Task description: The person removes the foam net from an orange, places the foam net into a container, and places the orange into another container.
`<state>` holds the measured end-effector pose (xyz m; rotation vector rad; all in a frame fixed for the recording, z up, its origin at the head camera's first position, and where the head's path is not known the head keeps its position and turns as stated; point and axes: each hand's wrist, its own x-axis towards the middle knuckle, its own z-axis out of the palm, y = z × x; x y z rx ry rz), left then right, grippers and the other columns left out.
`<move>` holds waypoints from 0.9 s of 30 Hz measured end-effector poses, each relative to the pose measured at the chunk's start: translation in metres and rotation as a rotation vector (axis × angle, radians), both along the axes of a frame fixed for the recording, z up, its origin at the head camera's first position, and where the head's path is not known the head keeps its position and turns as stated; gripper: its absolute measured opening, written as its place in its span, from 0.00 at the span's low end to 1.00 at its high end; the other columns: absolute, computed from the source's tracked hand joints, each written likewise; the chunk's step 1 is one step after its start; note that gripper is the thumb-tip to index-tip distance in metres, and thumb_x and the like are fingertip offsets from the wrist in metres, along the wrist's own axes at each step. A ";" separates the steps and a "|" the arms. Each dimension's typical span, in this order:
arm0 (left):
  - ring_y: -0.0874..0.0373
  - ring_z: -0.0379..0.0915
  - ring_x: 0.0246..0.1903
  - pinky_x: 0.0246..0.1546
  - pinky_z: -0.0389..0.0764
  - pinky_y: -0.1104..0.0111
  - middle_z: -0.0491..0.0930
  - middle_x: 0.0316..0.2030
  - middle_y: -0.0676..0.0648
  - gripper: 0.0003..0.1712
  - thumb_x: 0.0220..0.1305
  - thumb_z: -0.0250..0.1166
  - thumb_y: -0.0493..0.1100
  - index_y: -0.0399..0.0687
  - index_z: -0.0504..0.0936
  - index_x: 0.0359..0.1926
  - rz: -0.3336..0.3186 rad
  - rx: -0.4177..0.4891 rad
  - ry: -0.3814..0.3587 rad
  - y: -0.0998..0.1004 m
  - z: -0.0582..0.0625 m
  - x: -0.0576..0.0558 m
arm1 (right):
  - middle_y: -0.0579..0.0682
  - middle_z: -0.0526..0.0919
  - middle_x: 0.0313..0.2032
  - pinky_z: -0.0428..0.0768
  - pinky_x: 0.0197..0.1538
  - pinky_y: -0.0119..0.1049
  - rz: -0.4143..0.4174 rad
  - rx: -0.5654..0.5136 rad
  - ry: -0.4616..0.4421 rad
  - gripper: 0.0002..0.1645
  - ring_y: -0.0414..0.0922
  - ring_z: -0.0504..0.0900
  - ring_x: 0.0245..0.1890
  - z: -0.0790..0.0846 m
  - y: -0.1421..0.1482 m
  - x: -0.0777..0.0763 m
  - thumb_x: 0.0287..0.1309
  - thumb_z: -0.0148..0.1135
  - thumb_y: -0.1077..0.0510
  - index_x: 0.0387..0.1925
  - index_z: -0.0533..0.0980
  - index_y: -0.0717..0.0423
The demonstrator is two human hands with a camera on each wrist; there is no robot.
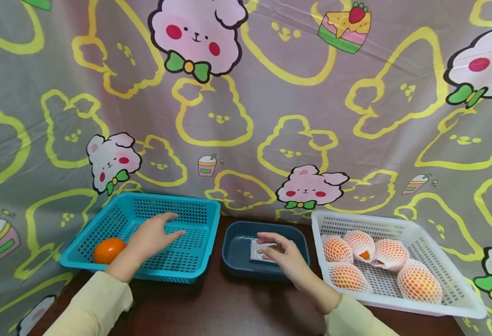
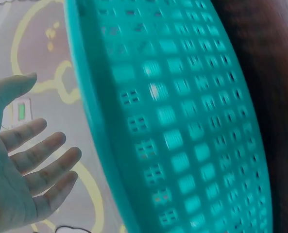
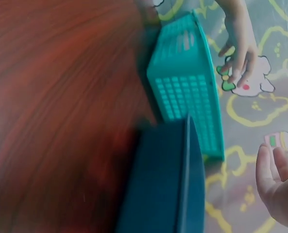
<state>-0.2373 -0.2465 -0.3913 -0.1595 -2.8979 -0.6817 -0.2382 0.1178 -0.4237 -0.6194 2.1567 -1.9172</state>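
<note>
Head view: a patterned curtain (image 1: 246,100) filled the back, a dark tabletop (image 1: 195,308) lay in front of me. On it sat a white basket (image 1: 431,259) at right, a teal basket (image 1: 187,256) at left, a dark blue tray (image 1: 254,270) between. My left hand (image 1: 151,239) hung over the teal basket, thumb and fingers spread, nothing in them; left wrist view agreed. My right hand (image 1: 287,260) hovered over the tray, fingers loosely bent, tips apart, holding nothing I could see. Five net-wrapped fruits (image 1: 420,281) sat in the white basket. One bare orange fruit (image 1: 109,250) lay in the teal basket's near left corner, left of my left fingers. Smallest, a white foam net (image 1: 255,255) lay in the tray, just under my right fingers, the nearer hand; long axis roughly left to right, partly hidden. Contact: couldn't tell.
</note>
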 end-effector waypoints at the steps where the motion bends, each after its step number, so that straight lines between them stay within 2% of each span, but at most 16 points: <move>1: 0.34 0.76 0.56 0.52 0.79 0.42 0.78 0.60 0.32 0.36 0.66 0.71 0.54 0.35 0.76 0.65 -0.005 0.006 0.008 0.004 0.000 0.000 | 0.64 0.80 0.55 0.82 0.55 0.47 -0.005 0.013 0.034 0.23 0.56 0.84 0.52 0.002 0.006 0.001 0.73 0.58 0.61 0.65 0.73 0.64; 4: 0.35 0.74 0.58 0.53 0.78 0.42 0.77 0.62 0.33 0.35 0.66 0.71 0.53 0.37 0.76 0.66 -0.022 0.024 0.023 0.014 0.001 0.003 | 0.64 0.81 0.53 0.83 0.52 0.41 -0.022 0.050 0.137 0.22 0.49 0.84 0.49 0.005 0.025 0.004 0.72 0.60 0.63 0.64 0.74 0.66; 9: 0.35 0.72 0.61 0.54 0.77 0.42 0.74 0.64 0.33 0.34 0.67 0.70 0.54 0.41 0.77 0.67 -0.053 0.033 0.049 0.030 0.000 0.008 | 0.60 0.82 0.51 0.81 0.50 0.32 -0.100 0.127 0.210 0.22 0.45 0.82 0.50 0.007 0.057 0.016 0.71 0.62 0.62 0.64 0.75 0.63; 15: 0.37 0.72 0.61 0.54 0.78 0.43 0.74 0.65 0.35 0.32 0.66 0.71 0.53 0.43 0.78 0.66 -0.060 0.049 0.080 0.043 0.000 0.010 | 0.49 0.84 0.49 0.82 0.46 0.31 -0.172 0.220 0.360 0.21 0.40 0.83 0.48 0.003 0.094 0.025 0.69 0.63 0.65 0.62 0.77 0.62; 20: 0.39 0.72 0.61 0.54 0.79 0.44 0.74 0.65 0.37 0.32 0.66 0.72 0.51 0.44 0.78 0.66 -0.076 0.086 0.071 0.059 0.000 0.010 | 0.52 0.86 0.45 0.82 0.42 0.28 -0.223 0.252 0.499 0.20 0.38 0.84 0.45 0.000 0.124 0.029 0.64 0.64 0.71 0.58 0.77 0.69; 27: 0.45 0.77 0.55 0.49 0.83 0.50 0.76 0.62 0.42 0.31 0.65 0.73 0.52 0.47 0.79 0.65 -0.094 0.160 0.063 0.085 -0.006 0.009 | 0.51 0.86 0.45 0.80 0.45 0.25 -0.348 0.419 0.517 0.19 0.39 0.84 0.45 0.002 0.162 0.035 0.66 0.66 0.66 0.57 0.79 0.63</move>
